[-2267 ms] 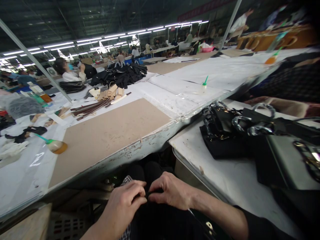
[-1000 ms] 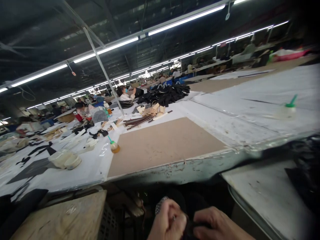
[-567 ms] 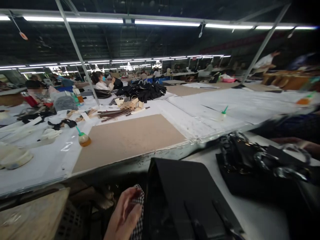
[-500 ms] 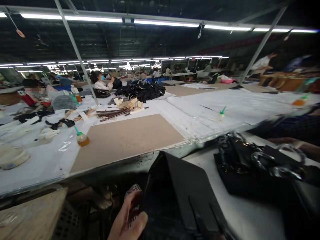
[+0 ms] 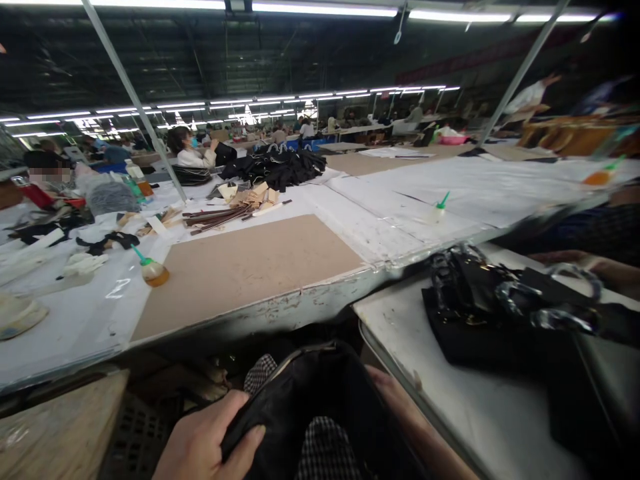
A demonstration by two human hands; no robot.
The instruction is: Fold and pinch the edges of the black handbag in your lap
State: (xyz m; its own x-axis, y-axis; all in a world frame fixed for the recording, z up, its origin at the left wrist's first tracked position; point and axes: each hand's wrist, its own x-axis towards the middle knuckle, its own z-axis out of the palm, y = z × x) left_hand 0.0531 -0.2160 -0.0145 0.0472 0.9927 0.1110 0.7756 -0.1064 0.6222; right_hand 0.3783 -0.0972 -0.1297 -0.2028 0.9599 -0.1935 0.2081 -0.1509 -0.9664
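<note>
A black handbag [image 5: 280,413], with a zipper edge along its rim, is held low in front of me with its mouth spread. My left hand [image 5: 205,437] grips its left side, thumb on the near face and fingers behind. At the right side, my right hand [image 5: 387,390] holds the bag from outside; its fingertips are hidden behind the black material. Black-and-white checked cloth [image 5: 327,447] shows below the bag's rim.
To the right, black bags with plastic-wrapped handles [image 5: 530,300] lie on a pale side table [image 5: 400,333]. Ahead, the long worktable bears a brown board [image 5: 250,267] and a green-tipped glue bottle [image 5: 153,270]. A wooden board [image 5: 60,427] is at lower left. Co-workers sit farther back.
The bag has turned and tilted so its opening and zipper edge show instead of the smooth outer panel. My left hand has closed on its edge, and my right hand has come into view.
</note>
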